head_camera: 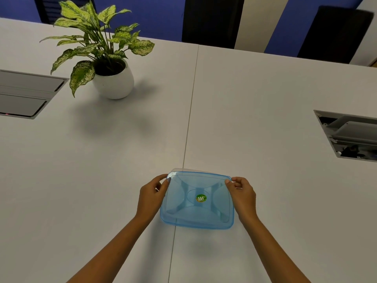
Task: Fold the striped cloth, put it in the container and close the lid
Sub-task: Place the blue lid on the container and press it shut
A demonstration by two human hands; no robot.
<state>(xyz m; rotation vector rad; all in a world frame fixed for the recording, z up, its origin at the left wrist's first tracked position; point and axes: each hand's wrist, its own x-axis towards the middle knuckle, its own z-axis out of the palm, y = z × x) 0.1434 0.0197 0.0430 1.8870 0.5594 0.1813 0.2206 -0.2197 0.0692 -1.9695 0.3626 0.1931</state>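
A translucent blue lid [195,213] with a round green sticker lies over a clear container, whose rim [179,170] peeks out at the far left corner. The lid sits slightly askew over it. My left hand [152,196] grips the lid's left edge, thumb on its far left corner. My right hand [242,194] grips the right edge, thumb on the far right corner. The striped cloth is not visible; the lid hides whatever is inside the container.
A potted plant [113,78] in a white pot stands at the back left. Recessed cable boxes sit in the white table [102,160] at the far left [24,94] and far right [350,135]. Dark chairs [212,19] stand behind the table.
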